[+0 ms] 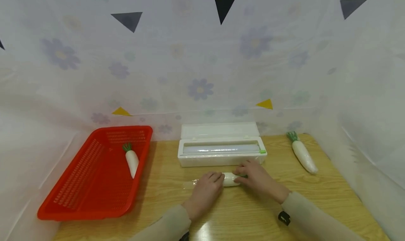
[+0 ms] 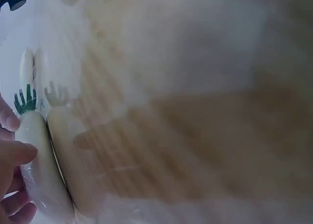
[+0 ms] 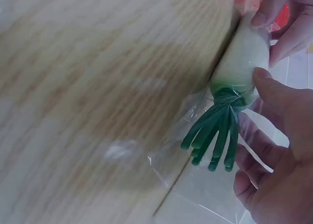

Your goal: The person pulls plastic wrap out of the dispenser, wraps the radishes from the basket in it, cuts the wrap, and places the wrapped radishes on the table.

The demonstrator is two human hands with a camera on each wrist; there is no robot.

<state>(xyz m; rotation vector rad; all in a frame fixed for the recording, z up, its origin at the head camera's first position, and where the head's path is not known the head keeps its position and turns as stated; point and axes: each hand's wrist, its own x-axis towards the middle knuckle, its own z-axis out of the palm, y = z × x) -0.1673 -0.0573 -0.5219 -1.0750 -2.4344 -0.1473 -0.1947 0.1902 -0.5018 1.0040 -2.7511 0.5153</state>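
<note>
A white radish (image 1: 231,179) with green leaves lies crosswise on the wooden table, wrapped in clear plastic film. My left hand (image 1: 207,190) grips its tapered half, thumb and fingers on either side. At the leafy end, my right hand (image 1: 256,176) holds the radish, its thumb on the white body in the right wrist view. The green leaves (image 3: 215,128) poke out there, with loose clear film (image 3: 171,145) around them. A flat strip of film (image 1: 190,184) shows left of my left hand in the head view.
Behind my hands stands an open white box (image 1: 221,160) with a roll of cling film (image 1: 221,149). A red basket (image 1: 129,202) on the left contains another radish (image 1: 132,162). At the right lies a shiny wrapped radish (image 1: 304,156). Patterned white sheeting (image 1: 158,65) encloses the table.
</note>
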